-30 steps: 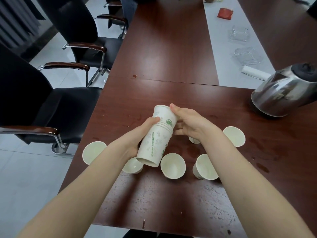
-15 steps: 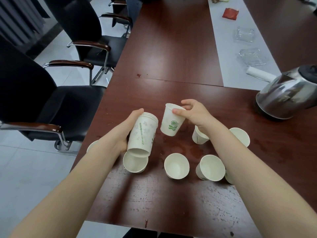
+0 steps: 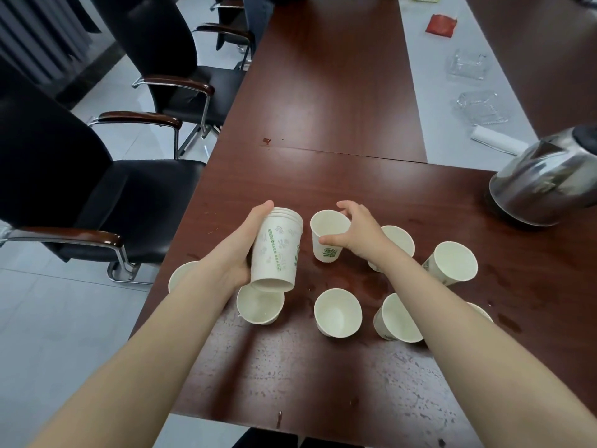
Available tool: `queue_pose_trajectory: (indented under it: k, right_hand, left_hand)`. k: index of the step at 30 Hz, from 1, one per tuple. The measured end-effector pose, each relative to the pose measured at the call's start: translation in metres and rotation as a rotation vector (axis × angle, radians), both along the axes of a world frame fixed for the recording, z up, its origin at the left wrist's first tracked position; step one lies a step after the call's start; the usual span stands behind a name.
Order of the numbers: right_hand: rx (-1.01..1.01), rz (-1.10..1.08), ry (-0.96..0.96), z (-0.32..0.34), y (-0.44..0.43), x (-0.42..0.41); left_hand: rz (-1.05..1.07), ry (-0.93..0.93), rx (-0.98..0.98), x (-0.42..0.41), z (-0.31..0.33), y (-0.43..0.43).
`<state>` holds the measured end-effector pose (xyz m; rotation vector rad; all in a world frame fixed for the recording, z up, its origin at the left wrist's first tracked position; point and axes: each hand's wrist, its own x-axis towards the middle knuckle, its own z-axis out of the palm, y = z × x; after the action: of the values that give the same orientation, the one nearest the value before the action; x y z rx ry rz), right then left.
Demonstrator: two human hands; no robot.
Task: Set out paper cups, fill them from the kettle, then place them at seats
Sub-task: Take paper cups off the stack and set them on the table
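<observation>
My left hand grips a tilted stack of nested paper cups, held just above the dark wooden table. My right hand holds a single white cup with a green logo by its rim; the cup is upright on the table right of the stack. Several empty cups stand around them: one under the stack, one in the middle, one beside my right forearm, one further right. A steel kettle sits at the far right.
Black office chairs line the table's left side. A grey runner carries clear plastic trays, a white roll and a red packet. Wet spots mark the wood around the cups.
My right hand pulled one cup off the stack, turned it upright and brought it down onto the table. My left hand lowered the stack a little to the left.
</observation>
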<state>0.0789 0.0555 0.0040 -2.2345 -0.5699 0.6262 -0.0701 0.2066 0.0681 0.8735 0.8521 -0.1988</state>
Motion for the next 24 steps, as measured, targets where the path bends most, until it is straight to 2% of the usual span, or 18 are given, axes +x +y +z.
queue_pose_trajectory:
  k: [16, 21, 22, 24]
  right_hand:
    - [-0.188, 0.131, 0.054, -0.008, -0.005, -0.004]
    - [0.021, 0.045, -0.047, 0.019, -0.005, -0.012]
    - [0.077, 0.055, -0.032, 0.028, -0.003, -0.015]
    - [0.192, 0.077, 0.123, 0.048, 0.003, -0.022]
  left_hand:
    - [-0.019, 0.024, 0.038, -0.006, -0.007, -0.001]
    - [-0.036, 0.028, 0.058, -0.005, -0.009, -0.003]
    - [-0.037, 0.022, 0.064, -0.005, -0.009, -0.003]
    - [-0.031, 0.008, 0.081, -0.004, -0.009, -0.004]
